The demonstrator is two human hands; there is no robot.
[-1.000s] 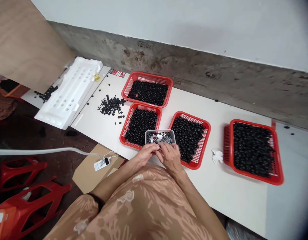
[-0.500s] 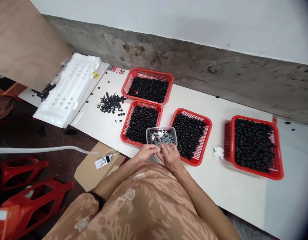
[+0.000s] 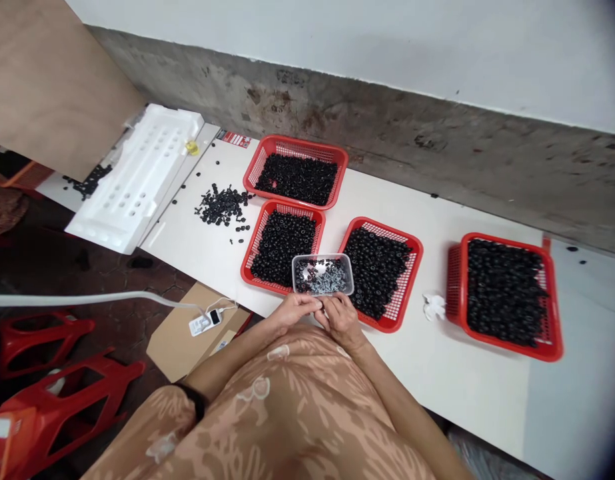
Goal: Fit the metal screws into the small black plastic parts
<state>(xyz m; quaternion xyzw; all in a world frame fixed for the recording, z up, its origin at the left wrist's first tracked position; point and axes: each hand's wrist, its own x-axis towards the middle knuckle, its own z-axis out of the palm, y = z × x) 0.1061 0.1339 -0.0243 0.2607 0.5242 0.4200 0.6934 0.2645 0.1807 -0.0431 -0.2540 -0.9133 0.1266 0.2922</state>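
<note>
My left hand (image 3: 298, 310) and my right hand (image 3: 340, 316) meet fingertip to fingertip at the table's front edge. Both are pinched closed, and whatever lies between the fingers is too small and hidden to name. Just beyond them sits a clear plastic box (image 3: 323, 291) with small silvery and dark parts inside. It rests between two red baskets: the left basket (image 3: 243, 275) and the right basket (image 3: 421, 257), each filled with small black round pieces. Behind the left one stands another red basket (image 3: 345, 160) of finer black parts.
A heap of loose black parts (image 3: 222, 205) lies on the white table (image 3: 197, 257). White foam (image 3: 130, 180) is at the left, a full red basket (image 3: 560, 313) and crumpled white tissue (image 3: 434, 307) at the right. Red stools (image 3: 67, 413) and a cardboard box (image 3: 174, 333) stand below.
My right hand's fingers have shifted slightly down, away from the clear box, and stay against the left fingertips. The baskets and box have not moved.
</note>
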